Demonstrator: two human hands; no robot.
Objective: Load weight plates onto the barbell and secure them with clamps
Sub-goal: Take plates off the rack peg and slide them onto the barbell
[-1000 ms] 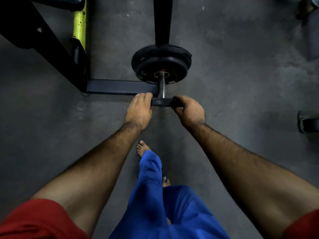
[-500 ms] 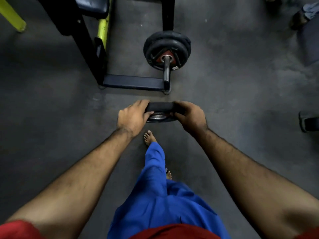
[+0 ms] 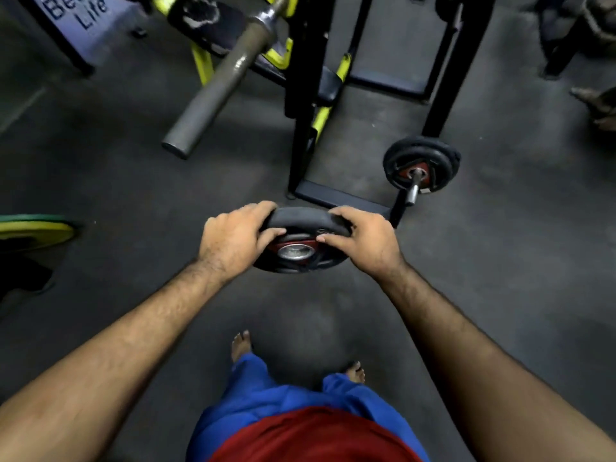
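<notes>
I hold a small black weight plate with a red centre and a metal hub, tilted toward me in front of my body. My left hand grips its left rim and my right hand grips its right rim. The bare grey sleeve of the barbell juts toward me from the upper left, its end free and above the plate. More black plates sit on a storage peg of the rack at the right.
A black and yellow rack frame stands ahead with its base bar on the floor just beyond my hands. A green and yellow plate lies at the left edge. A bench pad sits at the top. My bare feet stand on the grey floor.
I pulled the small plate off the storage peg and stepped back, lifting it toward me. The view has risen, so the barbell sleeve and the rack now show.
</notes>
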